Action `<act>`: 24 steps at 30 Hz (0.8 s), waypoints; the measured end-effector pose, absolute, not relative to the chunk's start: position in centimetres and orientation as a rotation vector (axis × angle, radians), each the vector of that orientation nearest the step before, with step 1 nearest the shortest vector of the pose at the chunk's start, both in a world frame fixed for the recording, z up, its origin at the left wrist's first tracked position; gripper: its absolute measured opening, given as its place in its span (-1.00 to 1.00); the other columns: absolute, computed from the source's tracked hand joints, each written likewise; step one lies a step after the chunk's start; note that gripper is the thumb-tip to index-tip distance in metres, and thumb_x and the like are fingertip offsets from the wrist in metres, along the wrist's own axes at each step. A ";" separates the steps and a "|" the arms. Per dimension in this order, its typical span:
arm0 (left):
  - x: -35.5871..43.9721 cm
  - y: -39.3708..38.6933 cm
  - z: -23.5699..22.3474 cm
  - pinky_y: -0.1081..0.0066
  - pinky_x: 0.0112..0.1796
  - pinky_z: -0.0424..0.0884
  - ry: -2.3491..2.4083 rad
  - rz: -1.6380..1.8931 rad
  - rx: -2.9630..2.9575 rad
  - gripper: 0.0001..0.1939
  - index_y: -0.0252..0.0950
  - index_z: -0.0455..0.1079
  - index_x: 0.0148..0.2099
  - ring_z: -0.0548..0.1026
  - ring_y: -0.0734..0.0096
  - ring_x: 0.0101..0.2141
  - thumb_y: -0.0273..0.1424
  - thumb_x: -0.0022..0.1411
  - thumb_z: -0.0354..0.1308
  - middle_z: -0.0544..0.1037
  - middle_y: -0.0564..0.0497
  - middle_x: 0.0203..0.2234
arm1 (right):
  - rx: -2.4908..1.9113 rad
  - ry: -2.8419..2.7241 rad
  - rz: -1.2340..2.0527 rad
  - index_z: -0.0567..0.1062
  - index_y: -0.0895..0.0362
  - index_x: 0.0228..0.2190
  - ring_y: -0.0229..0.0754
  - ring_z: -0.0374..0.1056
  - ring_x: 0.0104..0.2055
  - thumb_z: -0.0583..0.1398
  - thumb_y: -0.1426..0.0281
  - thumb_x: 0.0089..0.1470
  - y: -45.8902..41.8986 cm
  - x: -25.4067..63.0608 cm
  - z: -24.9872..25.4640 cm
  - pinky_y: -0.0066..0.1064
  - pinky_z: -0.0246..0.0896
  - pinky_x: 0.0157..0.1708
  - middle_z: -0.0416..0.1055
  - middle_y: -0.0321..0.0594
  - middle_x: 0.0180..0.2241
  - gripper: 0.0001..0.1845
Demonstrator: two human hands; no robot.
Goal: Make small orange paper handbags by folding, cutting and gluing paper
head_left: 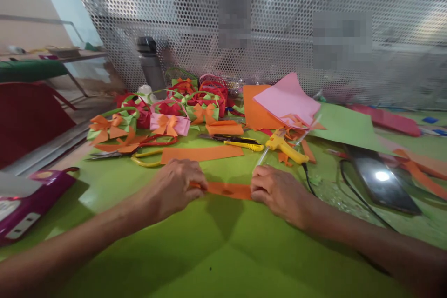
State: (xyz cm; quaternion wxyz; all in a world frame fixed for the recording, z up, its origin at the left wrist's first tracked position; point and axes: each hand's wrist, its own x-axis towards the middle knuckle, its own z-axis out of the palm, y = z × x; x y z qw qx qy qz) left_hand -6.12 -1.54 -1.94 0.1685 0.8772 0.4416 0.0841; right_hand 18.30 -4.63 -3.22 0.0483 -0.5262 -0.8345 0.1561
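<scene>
A narrow orange paper strip (228, 190) stretches between my hands, low over the green table. My left hand (179, 184) pinches its left end between thumb and fingers. At the right end, my right hand (277, 191) grips the strip the same way, fingers curled. Just beyond lies a wider orange paper piece (206, 153), beside yellow-handled scissors (146, 158). A yellow glue gun (286, 146) rests behind my right hand, its cord trailing toward me. Yellow and black box cutters (242, 143) lie past the wider paper.
Small paper baskets with bows (169, 125) crowd the back left, near a grey bottle (151, 63). Orange, pink (289, 102) and green sheets (344, 125) lie at the back right. A phone (380, 179) is on the right, a purple power strip (38, 200) on the left.
</scene>
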 end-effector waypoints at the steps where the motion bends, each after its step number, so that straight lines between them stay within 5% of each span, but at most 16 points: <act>1: -6.1 -1.5 -1.8 0.46 -0.35 0.21 1.247 0.230 2.463 -0.89 -0.21 0.53 -0.41 0.43 0.43 -0.39 -0.50 0.07 0.20 0.52 0.08 -0.45 | -1.614 -2.522 0.499 0.42 0.17 -0.56 -0.29 0.19 -0.38 0.19 0.51 0.03 -4.7 18.3 -3.3 -0.45 -0.06 -0.41 0.27 -0.30 -0.46 -0.85; 9: -5.7 -2.3 -1.6 0.43 -0.32 0.22 1.227 0.191 2.458 -0.87 -0.26 0.54 -0.37 0.43 0.40 -0.37 -0.53 0.08 0.17 0.52 0.03 -0.45 | -1.613 -2.411 0.595 0.45 0.16 -0.57 -0.30 0.20 -0.36 0.21 0.54 -0.01 -5.0 18.0 -3.4 -0.46 -0.04 -0.39 0.28 -0.33 -0.47 -0.85; 24: -5.8 -1.7 -2.2 0.44 -0.46 0.20 1.356 0.125 2.160 -0.68 -0.33 0.35 -0.59 0.36 0.43 -0.51 -0.26 0.12 0.04 0.38 0.06 -0.61 | -1.644 -2.399 0.561 0.43 0.17 -0.59 -0.30 0.18 -0.40 0.17 0.50 0.04 -4.9 18.2 -3.7 -0.46 -0.04 -0.40 0.27 -0.31 -0.47 -0.80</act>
